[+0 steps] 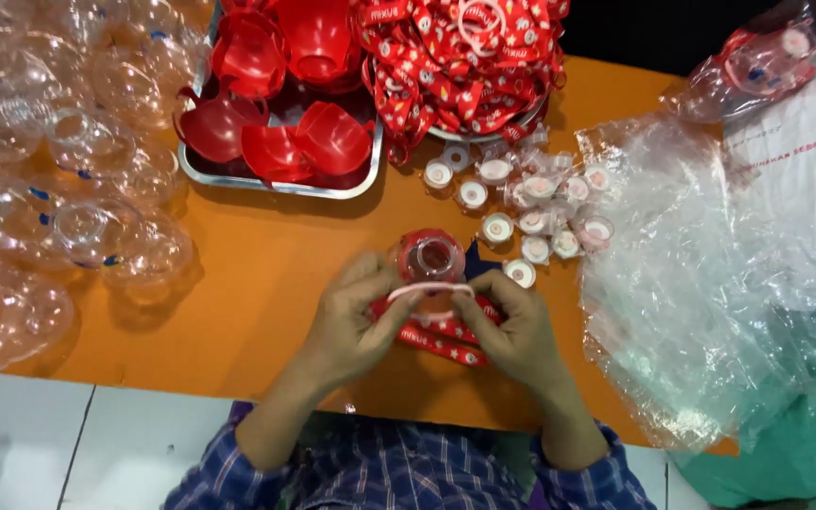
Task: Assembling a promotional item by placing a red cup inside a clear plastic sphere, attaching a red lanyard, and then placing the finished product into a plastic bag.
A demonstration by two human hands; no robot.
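Note:
My left hand (356,316) and my right hand (517,326) meet over the orange table (257,283). Together they hold a small clear round bottle with a red base (431,257) and stretch a pale pink ring (430,289) at its neck. A red patterned lanyard strap (441,338) attached to the ring runs under my fingers and lies on the table. Just beyond my right hand sits a cluster of small white-and-clear caps (531,203).
A metal tray (280,179) of red half-shells stands at the back. Beside it is a heap of red lanyards (460,57). Several clear round bottles (59,179) crowd the left. Crumpled clear plastic bags (701,283) fill the right side.

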